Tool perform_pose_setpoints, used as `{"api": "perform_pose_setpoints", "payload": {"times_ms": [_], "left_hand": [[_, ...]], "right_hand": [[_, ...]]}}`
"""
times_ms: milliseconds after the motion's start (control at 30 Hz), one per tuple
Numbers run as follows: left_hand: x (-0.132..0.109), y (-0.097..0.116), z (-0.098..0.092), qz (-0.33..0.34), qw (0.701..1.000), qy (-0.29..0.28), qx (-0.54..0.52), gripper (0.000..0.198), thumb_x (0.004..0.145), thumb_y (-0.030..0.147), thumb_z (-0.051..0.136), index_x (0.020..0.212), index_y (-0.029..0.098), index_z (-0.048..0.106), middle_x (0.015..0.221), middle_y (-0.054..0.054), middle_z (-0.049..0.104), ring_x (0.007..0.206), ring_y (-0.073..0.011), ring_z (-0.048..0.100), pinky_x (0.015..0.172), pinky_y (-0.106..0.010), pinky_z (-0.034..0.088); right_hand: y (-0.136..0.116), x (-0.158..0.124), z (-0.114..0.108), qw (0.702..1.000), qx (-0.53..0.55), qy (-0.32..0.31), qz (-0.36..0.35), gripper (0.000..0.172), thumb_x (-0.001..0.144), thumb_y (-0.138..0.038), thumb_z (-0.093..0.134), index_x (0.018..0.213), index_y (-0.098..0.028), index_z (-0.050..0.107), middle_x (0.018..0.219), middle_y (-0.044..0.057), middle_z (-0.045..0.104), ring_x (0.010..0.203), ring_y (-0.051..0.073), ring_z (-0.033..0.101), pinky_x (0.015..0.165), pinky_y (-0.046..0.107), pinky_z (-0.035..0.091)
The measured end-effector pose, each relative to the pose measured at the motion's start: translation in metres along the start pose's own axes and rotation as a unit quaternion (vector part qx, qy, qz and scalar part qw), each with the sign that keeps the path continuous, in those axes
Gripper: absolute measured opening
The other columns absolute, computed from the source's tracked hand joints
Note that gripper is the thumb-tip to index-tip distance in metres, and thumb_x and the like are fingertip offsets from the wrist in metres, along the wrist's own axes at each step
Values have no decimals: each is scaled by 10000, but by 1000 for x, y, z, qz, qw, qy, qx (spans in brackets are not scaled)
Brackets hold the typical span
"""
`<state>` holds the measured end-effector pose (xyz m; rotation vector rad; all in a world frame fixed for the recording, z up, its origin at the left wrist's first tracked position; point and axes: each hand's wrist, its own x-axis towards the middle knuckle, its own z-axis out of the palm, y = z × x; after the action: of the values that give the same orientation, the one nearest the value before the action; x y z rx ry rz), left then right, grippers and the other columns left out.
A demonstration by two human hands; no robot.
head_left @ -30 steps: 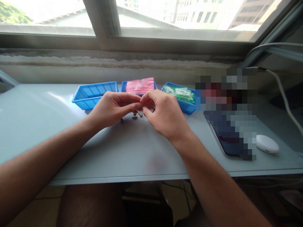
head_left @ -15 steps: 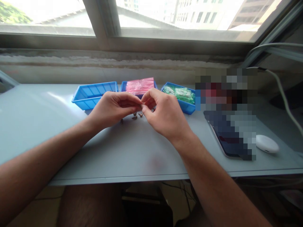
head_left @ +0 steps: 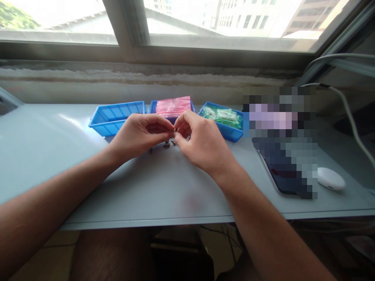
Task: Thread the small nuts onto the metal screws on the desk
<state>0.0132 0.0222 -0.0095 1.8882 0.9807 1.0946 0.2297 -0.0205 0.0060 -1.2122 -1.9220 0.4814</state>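
My left hand (head_left: 140, 134) and my right hand (head_left: 202, 138) meet fingertip to fingertip above the table. Both are closed in a pinch around a tiny metallic piece (head_left: 175, 130), mostly hidden by the fingers. Just beneath them, several small brassy screws (head_left: 166, 144) lie on the grey tabletop, partly covered by my hands. Behind my left hand is a blue bin (head_left: 117, 113) with some dark small items barely visible. A middle blue bin (head_left: 152, 107) carries pink bags (head_left: 173, 106). Green bags (head_left: 224, 116) fill the blue bin (head_left: 231, 134) beyond my right hand.
At the right, a dark phone (head_left: 283, 175) lies beside a white rounded case (head_left: 331, 178). Blurred-out items sit behind the phone, and a pale cable (head_left: 348, 105) hangs at the far right. The table's front edge (head_left: 146, 223) runs below my forearms.
The fingertips have shifted slightly, and more of the tiny metallic piece shows between them. My right hand has moved slightly left and covers more of the screws.
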Motion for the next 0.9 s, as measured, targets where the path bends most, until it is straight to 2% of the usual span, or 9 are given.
{"api": "perform_pose_setpoints", "payload": {"times_ms": [267, 367, 500, 600, 733, 900], "left_hand": [[0, 3, 4, 6, 998, -3, -65, 232, 831, 180, 1008, 1008, 198, 858, 1044, -54, 923, 1023, -249, 907, 982, -348, 749], [0, 3, 3, -4, 998, -7, -62, 266, 839, 214, 1017, 1056, 201, 864, 1060, -59, 925, 1033, -254, 906, 980, -351, 744], [1, 7, 0, -6, 1000, -9, 20, 125, 955, 312, 955, 993, 200, 916, 950, -55, 903, 859, -199, 846, 785, -265, 679], [1, 10, -2, 0, 999, -21, 48, 221, 1058, 381, 873, 944, 204, 940, 857, -51, 878, 764, -173, 791, 694, -240, 621], [0, 11, -2, -4, 999, -29, 34, 223, 1029, 427, 918, 1022, 212, 978, 891, -57, 899, 796, -197, 818, 738, -259, 659], [1, 4, -1, -23, 999, -9, 20, 198, 933, 330, 985, 1106, 235, 993, 1016, -54, 935, 951, -270, 895, 886, -327, 733]], "right_hand": [[3, 0, 2, 1000, -3, -11, 18, 251, 913, -21, 705, 1057, -227, 691, 995, 64, 818, 939, 271, 778, 858, 403, 578], [2, 0, 2, 1000, -14, -2, 17, 235, 905, -41, 707, 1063, -214, 716, 991, 72, 814, 902, 271, 758, 810, 407, 559], [1, 1, 0, 999, -25, 34, -2, 189, 925, -47, 710, 969, -231, 716, 953, 48, 806, 874, 248, 734, 806, 396, 534], [1, 1, -1, 998, -19, 57, -16, 213, 959, -43, 744, 918, -244, 684, 931, 26, 797, 883, 234, 726, 814, 385, 523], [3, 1, -1, 998, -12, 44, -32, 245, 936, -13, 771, 898, -236, 680, 926, 14, 789, 879, 217, 716, 806, 365, 507], [2, 1, 0, 999, -9, 20, -26, 225, 962, -1, 717, 931, -223, 703, 962, 27, 810, 895, 217, 735, 839, 362, 519]]}}
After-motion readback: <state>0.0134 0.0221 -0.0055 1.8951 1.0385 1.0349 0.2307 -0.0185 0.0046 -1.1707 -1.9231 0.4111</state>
